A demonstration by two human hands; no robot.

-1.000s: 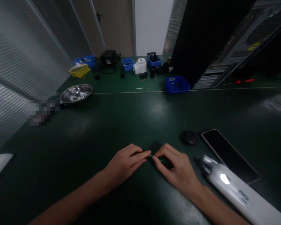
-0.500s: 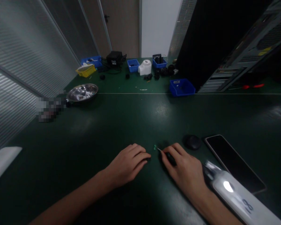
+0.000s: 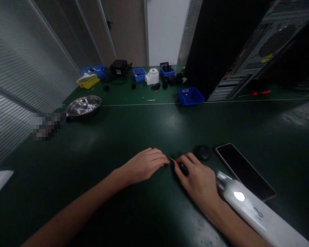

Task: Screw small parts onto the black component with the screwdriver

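My right hand (image 3: 197, 178) is closed round a small screwdriver (image 3: 183, 169) with a black handle. Its thin metal shaft points left, toward the fingertips of my other hand. My left hand (image 3: 146, 164) has its fingers pressed together low over the table, with a small black part (image 3: 166, 165) showing under the fingertips. Only a narrow gap separates the two hands. What the screwdriver's tip touches is too small to tell.
Right of my right hand lie a round black object (image 3: 203, 152), a phone (image 3: 244, 171) and a long white device (image 3: 260, 212). Farther back on the green table (image 3: 134, 127) are a metal bowl (image 3: 95, 100), a blue bin (image 3: 192, 99) and a yellow basket (image 3: 89, 82).
My left hand has moved right and slightly up, up to the screwdriver's tip. The small green piece that lay between the hands is now out of sight. The whole view has shifted a little.
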